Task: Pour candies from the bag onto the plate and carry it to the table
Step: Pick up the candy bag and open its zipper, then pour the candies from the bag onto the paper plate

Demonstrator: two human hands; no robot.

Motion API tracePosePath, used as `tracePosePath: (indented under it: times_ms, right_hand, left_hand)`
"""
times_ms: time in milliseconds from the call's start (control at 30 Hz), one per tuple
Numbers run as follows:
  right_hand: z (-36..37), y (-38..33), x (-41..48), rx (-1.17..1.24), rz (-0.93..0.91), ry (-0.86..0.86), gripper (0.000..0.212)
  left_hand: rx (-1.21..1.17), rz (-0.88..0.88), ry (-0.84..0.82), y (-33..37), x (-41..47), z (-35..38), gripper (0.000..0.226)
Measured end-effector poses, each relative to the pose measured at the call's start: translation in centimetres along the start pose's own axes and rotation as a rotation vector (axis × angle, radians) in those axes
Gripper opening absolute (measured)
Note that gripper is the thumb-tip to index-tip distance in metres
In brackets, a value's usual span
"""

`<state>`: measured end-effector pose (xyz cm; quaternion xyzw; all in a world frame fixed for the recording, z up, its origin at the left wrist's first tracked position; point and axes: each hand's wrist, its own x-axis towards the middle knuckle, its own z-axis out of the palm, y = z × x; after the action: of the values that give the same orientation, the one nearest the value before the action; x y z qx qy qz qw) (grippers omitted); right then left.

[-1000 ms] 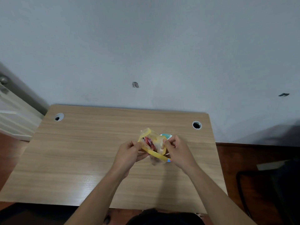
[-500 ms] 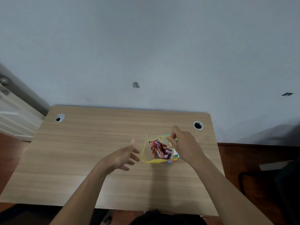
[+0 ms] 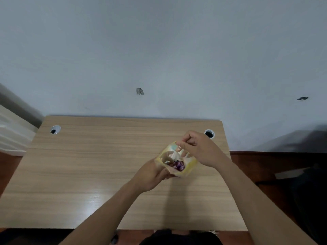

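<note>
The bag (image 3: 177, 160) sits between both hands above the desk (image 3: 88, 165): left hand (image 3: 152, 175) cups its base, right hand (image 3: 198, 149) pinches the rim, seemingly to spread the mouth for pouring. No plate visible.

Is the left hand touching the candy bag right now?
Touching. The head view shows the left hand wrapped against the bag's near side, no gap between them.
</note>
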<state>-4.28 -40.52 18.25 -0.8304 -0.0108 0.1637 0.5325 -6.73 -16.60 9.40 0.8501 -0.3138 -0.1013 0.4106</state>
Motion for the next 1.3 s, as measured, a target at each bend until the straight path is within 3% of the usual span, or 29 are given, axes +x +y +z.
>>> tracePosePath:
  times_ms: [100,200,300,367,467,667,767,967,1067,1300]
  right_hand:
    - [-1.2,1.5,0.2,0.238,0.082,0.023,0.036]
    - [-1.5,4.0,0.3,0.557,0.165,0.061,0.072]
    - [0.1,7.4,0.2,0.670,0.261,0.000,0.085]
    - [1.7,9.2,-0.4,0.612,0.342,-0.066,0.082]
    - [3.8,11.5,-1.0,0.448,0.410,-0.157,0.073]
    - [6.7,15.3,-1.3,0.318,0.475,-0.023,0.050]
    - [7.3,16.9,-1.4,0.299,0.481,0.014,0.037]
    - [8.0,19.0,-0.8,0.239,0.535,0.044,0.036]
    - [8.3,19.8,-0.5,0.209,0.542,0.016,0.037]
    - [8.9,21.4,0.1,0.091,0.560,-0.023,0.022]
  left_hand:
    - [-0.207,-0.169,0.084,0.8,-0.2,0.7,0.032]
    - [-0.348,-0.375,0.066,1.0,-0.5,1.2,0.045]
    - [-0.444,-0.533,0.065,0.8,-0.3,1.6,0.047]
    - [-0.453,-0.607,0.044,0.6,0.2,2.0,0.041]
    - [-0.449,-0.705,0.002,-0.4,1.2,3.1,0.062]
    - [-0.314,-0.831,-0.013,-3.2,2.9,7.1,0.067]
    - [-0.306,-0.862,-0.018,-4.2,3.4,8.5,0.063]
    - [-0.451,-0.871,-0.069,-4.7,3.9,10.0,0.034]
    - [-0.509,-0.887,-0.055,-5.1,3.7,10.6,0.035]
    - [-0.373,-0.910,-0.102,-6.4,3.1,11.7,0.043]
